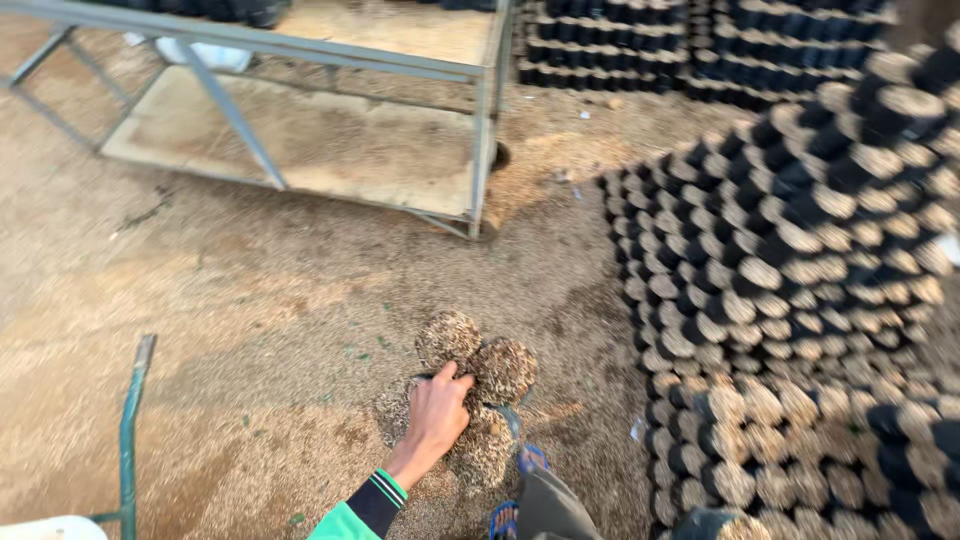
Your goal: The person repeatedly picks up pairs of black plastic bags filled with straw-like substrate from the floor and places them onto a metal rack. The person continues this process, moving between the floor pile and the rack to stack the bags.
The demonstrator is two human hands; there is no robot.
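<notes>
A green metal post stands at the left. One hand, in a green sleeve, reaches down to four little filled pots bunched on the dusty ground. Its fingers curl around the pots' tops; I cannot tell if it grips them. I think it should hold them level and close together so nothing spills. I cannot tell which hand it is. One metal rack stands behind. At the right sit rows of pots, too many to count.

A bright green sleeve is worn on the arm, finished with a dark cuff edged in green stripes. Grey-olive trousers and blue sandals are also seen.
</notes>
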